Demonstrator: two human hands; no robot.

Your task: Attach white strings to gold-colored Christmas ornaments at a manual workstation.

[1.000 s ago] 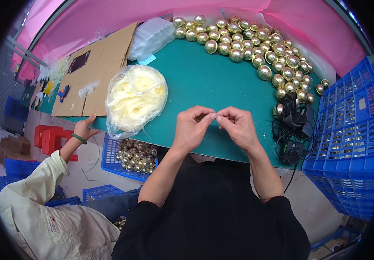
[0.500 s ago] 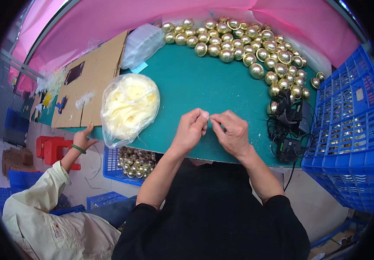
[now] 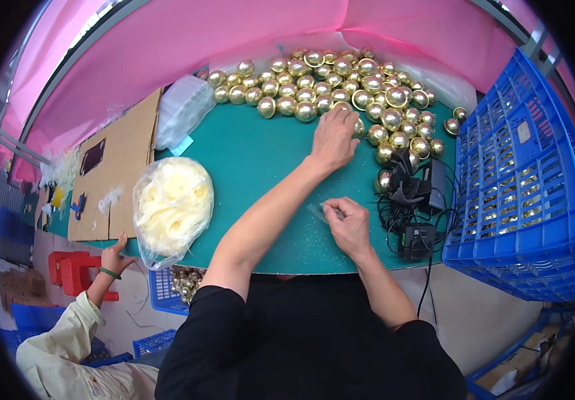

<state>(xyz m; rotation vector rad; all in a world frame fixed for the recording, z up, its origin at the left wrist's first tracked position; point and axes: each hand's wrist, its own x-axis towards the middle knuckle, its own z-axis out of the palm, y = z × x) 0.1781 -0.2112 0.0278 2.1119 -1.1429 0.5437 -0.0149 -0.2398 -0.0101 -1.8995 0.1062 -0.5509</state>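
Reaching out across the green bench, my left hand is now lying on the near edge of the heap of gold ball ornaments, where half a second ago it was pinched up against my right hand just in front of my chest. The two hands have parted, so I judge the last piece is finished with and I am going for a fresh ball. The left arm is stretching long and nearly straight, palm down, fingers curled loosely over one ball at the heap's edge; whether they are already closing on it I cannot tell.

My right hand is staying back near my body, wrist bent, thumb and forefinger pinching a small thin clear strip just above the bench.

Beside that hand a tangle of black cables and adapters is lying, and past it a blue plastic crate. To the left a clear bag of pale yellow pieces is resting near the bench edge, with a cardboard sheet beyond, where another person's hand is touching the edge.
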